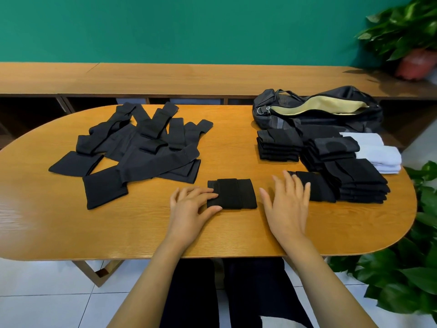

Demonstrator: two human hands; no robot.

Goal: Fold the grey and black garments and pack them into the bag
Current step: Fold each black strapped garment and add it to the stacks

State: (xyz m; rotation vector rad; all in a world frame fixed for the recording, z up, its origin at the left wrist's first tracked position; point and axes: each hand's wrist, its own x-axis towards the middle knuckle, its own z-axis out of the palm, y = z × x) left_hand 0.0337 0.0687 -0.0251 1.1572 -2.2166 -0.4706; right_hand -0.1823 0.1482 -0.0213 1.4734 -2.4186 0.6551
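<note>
- Left hand (191, 204) lies flat, fingers straight, tips resting on the left edge of a folded black garment (231, 194) (nothing gripped) near the front edge of the table (71, 228).
- Right hand (287, 200), spread and empty, lies just right of it.
- Folded stacks (354, 183) line the right edge; unfolded pile (139, 147) lies toward the left.
- Open bag (319, 110) sits at the back right corner.

Bright, even indoor light, apparently from overhead. Shadows are short and soft under the folded stacks (359, 183). Faint sheen on the wooden table (71, 221), left side. Loose black garments (132, 147) lose fold detail. Wide-angle bowing at frame edges. The potted plant (411, 43) at top right is smeared and soft. Right hand (287, 204) fingertips slightly blurred.
</note>
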